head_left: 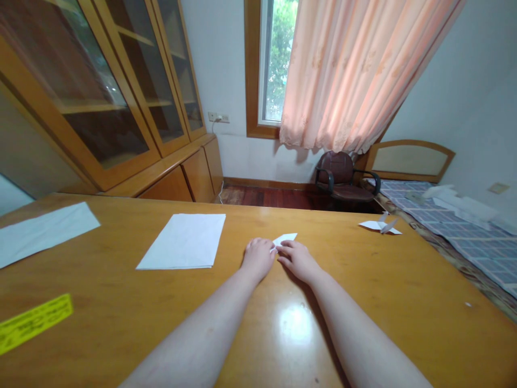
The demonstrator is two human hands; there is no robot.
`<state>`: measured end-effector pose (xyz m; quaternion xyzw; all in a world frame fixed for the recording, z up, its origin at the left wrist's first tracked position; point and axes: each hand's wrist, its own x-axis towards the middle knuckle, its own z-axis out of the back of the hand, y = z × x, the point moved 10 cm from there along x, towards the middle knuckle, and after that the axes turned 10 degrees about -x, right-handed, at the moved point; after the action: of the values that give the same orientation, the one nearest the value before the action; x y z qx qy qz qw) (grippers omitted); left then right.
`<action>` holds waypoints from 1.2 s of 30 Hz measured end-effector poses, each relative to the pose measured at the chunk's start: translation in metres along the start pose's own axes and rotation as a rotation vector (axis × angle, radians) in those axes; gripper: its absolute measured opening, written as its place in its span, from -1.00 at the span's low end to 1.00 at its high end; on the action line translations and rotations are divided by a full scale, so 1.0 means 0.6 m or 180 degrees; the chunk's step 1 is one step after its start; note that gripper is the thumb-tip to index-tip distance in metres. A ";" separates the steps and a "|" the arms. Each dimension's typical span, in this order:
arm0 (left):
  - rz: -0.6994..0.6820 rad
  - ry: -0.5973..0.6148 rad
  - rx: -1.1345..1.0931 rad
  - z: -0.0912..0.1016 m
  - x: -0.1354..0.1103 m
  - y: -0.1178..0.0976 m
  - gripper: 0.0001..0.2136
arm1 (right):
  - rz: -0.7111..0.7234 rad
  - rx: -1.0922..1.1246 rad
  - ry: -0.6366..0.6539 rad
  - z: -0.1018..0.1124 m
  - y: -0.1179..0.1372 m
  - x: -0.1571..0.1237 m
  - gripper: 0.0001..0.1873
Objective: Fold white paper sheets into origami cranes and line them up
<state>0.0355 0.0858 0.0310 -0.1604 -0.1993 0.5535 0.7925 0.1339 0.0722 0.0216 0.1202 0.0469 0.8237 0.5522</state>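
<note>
A small folded piece of white paper [287, 237] lies on the wooden table between my two hands, its pointed end sticking out beyond my fingers. My left hand [258, 257] is closed over the near left side of the paper, with the fingertips partly hidden. From the other side, the bent fingers of my right hand [297, 258] press on the paper's near edge. Both hands cover much of the folds. To the right, near the far edge of the table, sits a folded paper bird [380, 224] with raised wings.
White paper sheets [183, 242] lie stacked left of my hands. Another white sheet [44, 231] and a yellow label [36, 322] are farther left on the table [169, 307]. Beyond the table stand a glass-door cabinet [133, 97], an office chair [341, 175] and a bed [448, 221].
</note>
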 end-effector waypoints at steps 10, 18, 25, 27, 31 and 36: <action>-0.0042 0.0105 -0.0038 -0.011 0.003 0.002 -0.73 | -0.0035 -0.0041 0.0023 -0.004 0.000 -0.002 -0.58; 0.0262 0.0076 -0.0202 -0.004 0.007 0.027 -0.70 | -0.0033 -0.0046 0.0056 -0.006 0.002 -0.002 -0.57; 0.0582 0.0030 -0.0002 0.005 0.006 0.048 -0.73 | -0.0016 -0.0016 0.0067 -0.006 0.002 -0.003 -0.60; 0.0559 -0.0002 0.0017 0.006 0.006 0.046 -0.74 | -0.0014 -0.0001 0.0042 -0.006 0.002 -0.003 -0.60; 0.0443 -0.0059 -0.0046 0.008 0.007 0.040 -0.78 | -0.0058 -0.0059 -0.0001 -0.006 0.000 -0.002 -0.62; 0.0263 0.0082 -0.0196 -0.001 0.009 0.025 -0.82 | -0.0234 -0.0285 -0.0206 0.012 -0.001 -0.003 -0.69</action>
<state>0.0250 0.0963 0.0241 -0.2000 -0.1992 0.5773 0.7662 0.1371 0.0705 0.0281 0.1202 -0.0035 0.7998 0.5881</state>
